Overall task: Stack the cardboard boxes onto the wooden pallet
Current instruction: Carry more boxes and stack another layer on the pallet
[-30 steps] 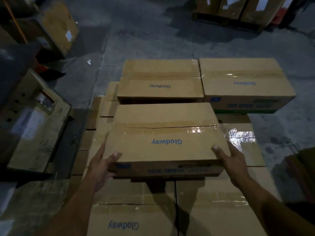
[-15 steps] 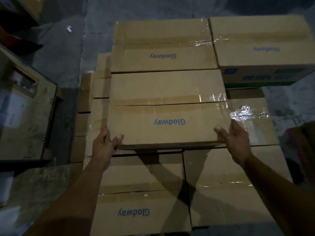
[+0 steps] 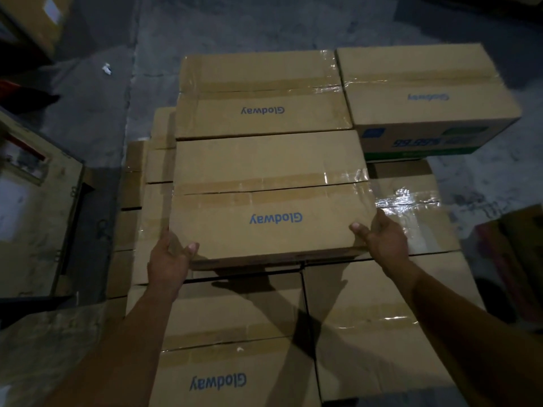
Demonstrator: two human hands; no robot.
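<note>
On top of the lower layer, the box [image 3: 264, 198] lies in the second tier. Its far edge touches the far box [image 3: 261, 95], and its near edge looks a little raised, judging by the dark shadow beneath. The left hand [image 3: 169, 259] grips the near left corner, thumb on the top face and fingers curled round the side. The right hand [image 3: 385, 242] grips the near right corner the same way. The pallet is hidden under the load.

As I judge it, the main risk is pinched fingers. Whether any are tucked below the edge cannot be seen, but if the box drops flat before they slide out, they get caught against the near box [image 3: 235, 318].

The second risk is skew. The box appears to bridge the seam between two lower boxes, so a lopsided release could leave it crooked and away from the far box, spoiling the row for whatever comes beside it.

Just to its right a taped box [image 3: 411, 207] shows glossy tape. That slick surface could let a corner slip if the box is pushed sideways. The light is dim and edges are hard to read, so a slow, even lowering seems wise.
</note>
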